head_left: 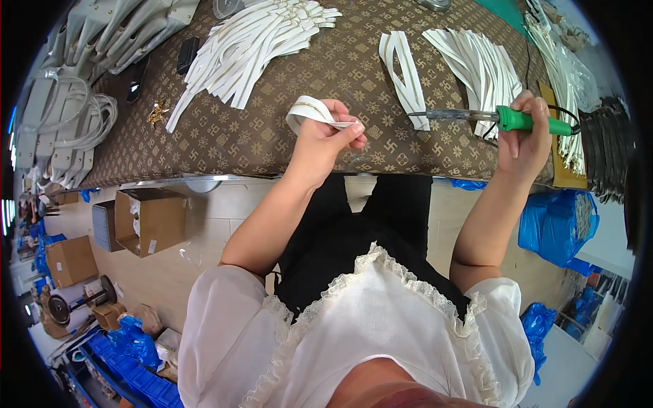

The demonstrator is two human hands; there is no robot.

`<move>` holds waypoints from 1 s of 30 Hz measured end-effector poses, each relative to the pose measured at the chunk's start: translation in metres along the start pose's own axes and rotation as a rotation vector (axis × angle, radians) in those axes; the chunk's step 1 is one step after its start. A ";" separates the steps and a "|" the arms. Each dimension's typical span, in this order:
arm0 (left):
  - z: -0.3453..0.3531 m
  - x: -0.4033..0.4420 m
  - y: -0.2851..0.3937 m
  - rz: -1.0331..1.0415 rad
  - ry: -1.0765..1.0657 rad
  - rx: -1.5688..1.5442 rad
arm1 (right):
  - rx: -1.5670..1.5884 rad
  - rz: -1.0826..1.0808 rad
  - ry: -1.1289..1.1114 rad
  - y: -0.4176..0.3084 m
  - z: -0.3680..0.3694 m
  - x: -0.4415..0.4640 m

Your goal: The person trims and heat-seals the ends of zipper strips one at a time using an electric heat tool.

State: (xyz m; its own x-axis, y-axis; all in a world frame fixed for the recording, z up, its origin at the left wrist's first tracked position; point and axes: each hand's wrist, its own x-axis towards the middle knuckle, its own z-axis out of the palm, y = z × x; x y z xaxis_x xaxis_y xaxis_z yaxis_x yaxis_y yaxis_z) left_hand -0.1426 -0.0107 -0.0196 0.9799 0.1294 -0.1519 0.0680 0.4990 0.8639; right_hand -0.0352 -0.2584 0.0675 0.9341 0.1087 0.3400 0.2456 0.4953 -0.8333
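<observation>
My left hand [333,132] is closed on a white zipper strip [307,109] with gold-coloured teeth, which loops over the fingers; its ends are pinched between thumb and fingertips. In my right hand [527,129] is a soldering iron [517,120] with a green handle, its metal shaft pointing left. The iron's tip reaches over the lower end of another looped zipper strip [401,64] lying on the table; whether they touch I cannot tell. A fanned pile of white strips [476,64] lies just beyond the iron. Further left spreads a larger pile of zipper strips [255,44].
A brown patterned cloth covers the table [272,143]. Small gold metal pieces [158,112] lie at its left, near a black object [187,56]. Grey bags [122,34] fill the far left. Below stand a cardboard box [149,221] and a blue plastic bag [558,228].
</observation>
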 end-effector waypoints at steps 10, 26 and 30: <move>0.012 -0.002 0.002 0.213 0.063 -0.099 | 0.163 0.030 -0.006 0.025 0.001 -0.014; 0.018 -0.010 -0.002 0.460 0.103 0.222 | 0.159 0.093 -0.019 0.035 0.017 -0.025; 0.019 -0.012 0.001 0.482 0.090 0.228 | 0.107 0.082 -0.015 0.036 0.018 -0.026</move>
State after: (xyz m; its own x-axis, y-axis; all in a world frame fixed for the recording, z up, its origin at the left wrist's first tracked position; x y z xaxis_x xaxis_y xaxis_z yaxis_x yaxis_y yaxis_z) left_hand -0.1505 -0.0282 -0.0080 0.8908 0.3758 0.2553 -0.3363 0.1675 0.9268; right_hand -0.0549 -0.2277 0.0368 0.9457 0.1658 0.2796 0.1382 0.5734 -0.8075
